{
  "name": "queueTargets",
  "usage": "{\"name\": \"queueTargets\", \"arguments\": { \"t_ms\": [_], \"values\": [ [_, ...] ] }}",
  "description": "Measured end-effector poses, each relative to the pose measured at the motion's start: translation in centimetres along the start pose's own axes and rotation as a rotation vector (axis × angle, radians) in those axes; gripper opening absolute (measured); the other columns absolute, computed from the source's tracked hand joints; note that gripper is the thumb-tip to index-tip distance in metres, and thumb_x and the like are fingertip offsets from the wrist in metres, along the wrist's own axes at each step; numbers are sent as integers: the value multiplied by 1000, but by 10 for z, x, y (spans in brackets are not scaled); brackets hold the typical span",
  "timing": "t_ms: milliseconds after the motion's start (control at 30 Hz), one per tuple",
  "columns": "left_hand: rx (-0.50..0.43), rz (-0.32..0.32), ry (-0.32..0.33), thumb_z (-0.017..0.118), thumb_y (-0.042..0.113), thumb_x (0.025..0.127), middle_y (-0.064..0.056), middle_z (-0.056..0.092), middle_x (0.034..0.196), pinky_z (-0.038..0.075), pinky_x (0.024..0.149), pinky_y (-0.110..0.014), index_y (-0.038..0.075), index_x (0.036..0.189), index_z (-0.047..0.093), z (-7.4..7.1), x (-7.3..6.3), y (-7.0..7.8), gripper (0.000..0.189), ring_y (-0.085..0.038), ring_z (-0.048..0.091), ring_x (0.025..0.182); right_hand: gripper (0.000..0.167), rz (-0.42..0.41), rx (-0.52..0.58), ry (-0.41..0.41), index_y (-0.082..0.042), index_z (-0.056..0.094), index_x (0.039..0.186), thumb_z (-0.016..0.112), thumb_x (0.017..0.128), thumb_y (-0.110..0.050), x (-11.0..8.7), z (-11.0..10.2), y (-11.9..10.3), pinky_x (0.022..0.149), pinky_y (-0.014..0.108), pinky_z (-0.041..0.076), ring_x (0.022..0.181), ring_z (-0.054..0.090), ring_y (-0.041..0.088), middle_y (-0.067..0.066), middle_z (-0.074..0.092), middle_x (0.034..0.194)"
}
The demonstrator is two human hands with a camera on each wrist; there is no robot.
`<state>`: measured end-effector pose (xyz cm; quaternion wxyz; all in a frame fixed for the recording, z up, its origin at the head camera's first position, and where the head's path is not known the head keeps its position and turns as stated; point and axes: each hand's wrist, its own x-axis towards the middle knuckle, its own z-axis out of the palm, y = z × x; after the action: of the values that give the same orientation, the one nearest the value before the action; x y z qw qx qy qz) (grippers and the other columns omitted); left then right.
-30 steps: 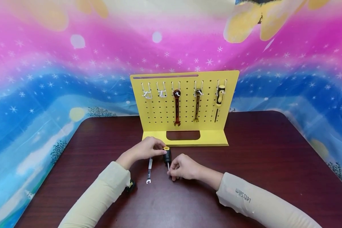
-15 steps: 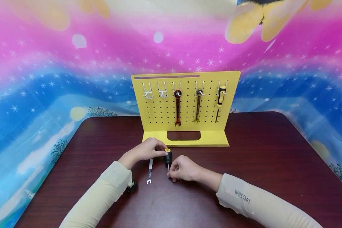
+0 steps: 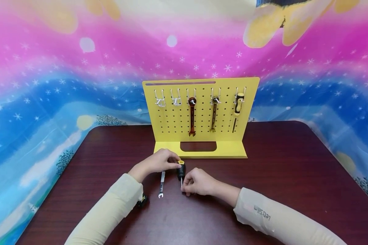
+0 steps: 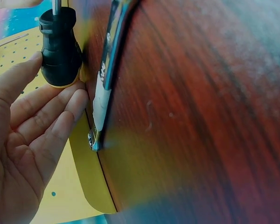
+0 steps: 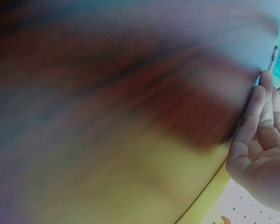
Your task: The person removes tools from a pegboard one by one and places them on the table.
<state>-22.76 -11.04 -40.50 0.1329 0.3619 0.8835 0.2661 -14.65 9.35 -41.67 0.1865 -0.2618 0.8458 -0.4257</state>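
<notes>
A screwdriver (image 3: pixel 181 171) with a black and yellow handle is held between both hands, its metal shaft toward the person. My left hand (image 3: pixel 160 161) pinches the handle's butt end; in the left wrist view the thumb lies on the handle's (image 4: pixel 60 51) side and fingertips are at its base. My right hand (image 3: pixel 201 182) pinches the shaft near its tip, which the fingers hide. In the right wrist view the right hand (image 5: pixel 266 144) appears at the edge, fingers close together. A silver combination wrench (image 3: pixel 161 185) with a pale wrap lies beside the left hand, its far end hidden in the head view.
A yellow pegboard stand (image 3: pixel 199 119) stands behind the hands. It bears white hooks (image 3: pixel 160 100), a reddish wrench (image 3: pixel 192 117), a darker wrench (image 3: pixel 214 115) and a yellow-black screwdriver (image 3: pixel 239 103). A black-yellow object (image 3: pixel 142 200) lies by the left sleeve on the dark wooden table (image 3: pixel 279 163).
The hands and screwdriver keep nearly the same pose. The whole head view has shifted slightly; nothing was taken hold of or let go.
</notes>
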Motion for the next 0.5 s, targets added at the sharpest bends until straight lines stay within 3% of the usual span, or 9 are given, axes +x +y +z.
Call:
{"name": "queueTargets", "arguments": {
  "t_ms": [300, 500],
  "values": [
    [-51, -39, -9, 72, 24, 92, -1, 75, 90, 55, 74, -19, 6, 107, 74, 4, -1, 0, 24, -5, 66, 80, 5, -18, 30, -26, -1, 72, 80, 70, 85, -1, -5, -6, 4, 48, 17, 47, 51, 54, 7, 9, 70, 67],
    [-35, -35, -2, 72, 24, 92, -1, 75, 92, 55, 76, -20, 6, 108, 74, 2, -2, 1, 24, -5, 67, 83, 6, -58, -33, 10, -1, 72, 82, 72, 86, -6, -7, -19, 8, 56, 17, 49, 60, 57, 2, 5, 71, 72]
  ]
}}
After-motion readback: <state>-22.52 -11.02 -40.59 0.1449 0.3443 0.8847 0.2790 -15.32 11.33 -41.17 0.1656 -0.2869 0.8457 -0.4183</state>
